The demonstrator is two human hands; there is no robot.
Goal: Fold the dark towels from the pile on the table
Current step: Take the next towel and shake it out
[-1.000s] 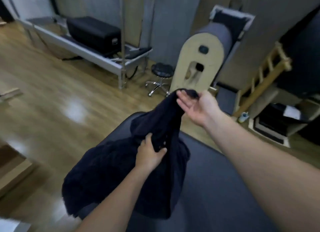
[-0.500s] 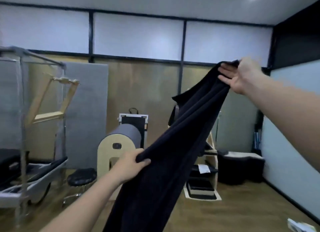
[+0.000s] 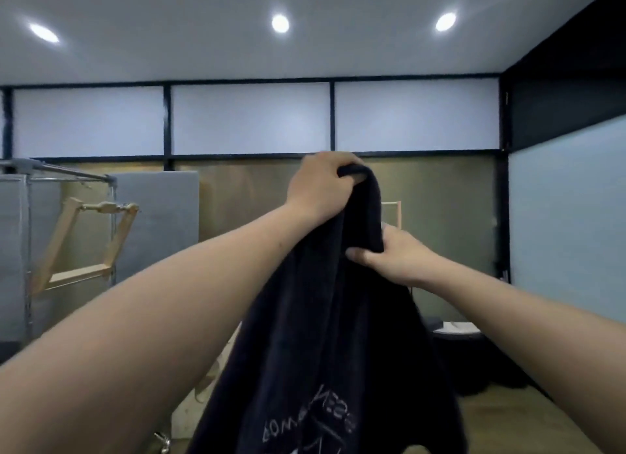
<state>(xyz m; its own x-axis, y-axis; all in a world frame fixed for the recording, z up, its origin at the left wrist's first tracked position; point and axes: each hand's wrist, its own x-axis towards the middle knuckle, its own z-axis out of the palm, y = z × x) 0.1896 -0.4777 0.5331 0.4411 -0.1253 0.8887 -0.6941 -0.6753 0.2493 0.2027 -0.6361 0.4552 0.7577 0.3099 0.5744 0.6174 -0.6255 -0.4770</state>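
A dark towel (image 3: 325,345) with pale lettering near its lower part hangs in the air in front of me. My left hand (image 3: 320,186) grips its top edge, fingers curled over the bunched cloth, at the highest point. My right hand (image 3: 389,253) pinches the edge a little lower and to the right, thumb in front of the fabric. The towel drops out of the bottom of the view. The table and the pile of towels are out of sight.
A metal frame (image 3: 27,250) with a wooden trapeze bar (image 3: 84,243) stands at the left. A dark stool or low unit (image 3: 474,358) with something white on it sits at the right, behind the towel. Wood floor shows at lower right.
My view has tilted up from the table to the room. The left hand has climbed to the towel's top edge, and the right hand has come down beside it.
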